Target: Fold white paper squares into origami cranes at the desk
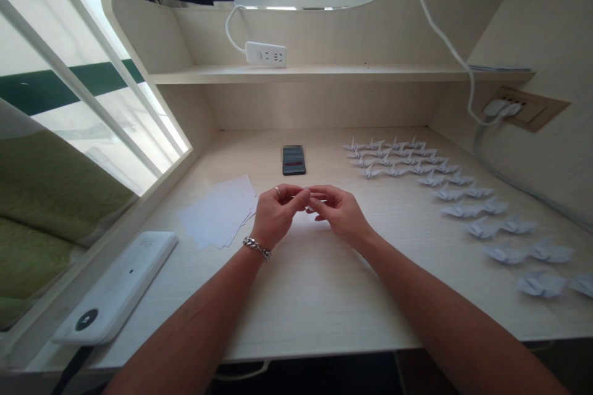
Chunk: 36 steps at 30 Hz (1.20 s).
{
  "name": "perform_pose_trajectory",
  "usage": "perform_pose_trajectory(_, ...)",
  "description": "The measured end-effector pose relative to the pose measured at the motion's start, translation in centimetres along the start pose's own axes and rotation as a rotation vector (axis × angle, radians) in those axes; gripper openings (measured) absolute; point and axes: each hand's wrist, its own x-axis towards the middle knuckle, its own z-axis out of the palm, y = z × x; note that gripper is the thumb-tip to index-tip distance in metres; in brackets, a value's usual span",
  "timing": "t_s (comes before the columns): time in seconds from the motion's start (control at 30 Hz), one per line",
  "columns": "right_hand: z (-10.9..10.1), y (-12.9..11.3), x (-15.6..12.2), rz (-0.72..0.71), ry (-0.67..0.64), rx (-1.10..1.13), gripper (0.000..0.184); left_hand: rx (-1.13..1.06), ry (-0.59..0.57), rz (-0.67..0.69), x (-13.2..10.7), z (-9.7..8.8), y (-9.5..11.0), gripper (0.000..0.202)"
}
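Over the middle of the desk, my left hand (277, 213) and my right hand (340, 213) meet at the fingertips. Both are closed in a pinch, thumbs against forefingers. Whatever lies between them is mostly hidden; only a small pale bit shows, too little to name. Left of my left hand lies a loose stack of white paper sheets (220, 213). Several rows of folded white paper cranes (463, 210) stand on the right side of the desk. Just beyond my hands is a dark phone-like device (293, 160), lying flat with its screen blurred.
A white, flat, elongated device (123, 287) with a round dark spot rests at the desk's left edge. On the shelf (324, 74) sits a white power strip (265, 54). A white cable (445, 37) runs down to a wall socket (525, 109) on the right.
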Motion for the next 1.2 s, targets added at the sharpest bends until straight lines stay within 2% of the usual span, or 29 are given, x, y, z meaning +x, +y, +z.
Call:
perform_pose_trajectory(0.4,0.11,-0.12,0.07,0.062,-0.001,0.066,0.042,-0.057,-0.023,-0.022,-0.08,0.05,0.25,0.028)
perform_pose_trajectory(0.8,0.09,-0.28,-0.09,0.065,-0.009,0.028,0.04,0.035,-0.037,0.035,-0.05,-0.12,-0.19,0.029)
perform_pose_trajectory(1.2,-0.06,0.08,0.16,0.082,-0.014,0.086,0.039,-0.067,-0.057,-0.025,0.0,0.15,-0.18,0.026)
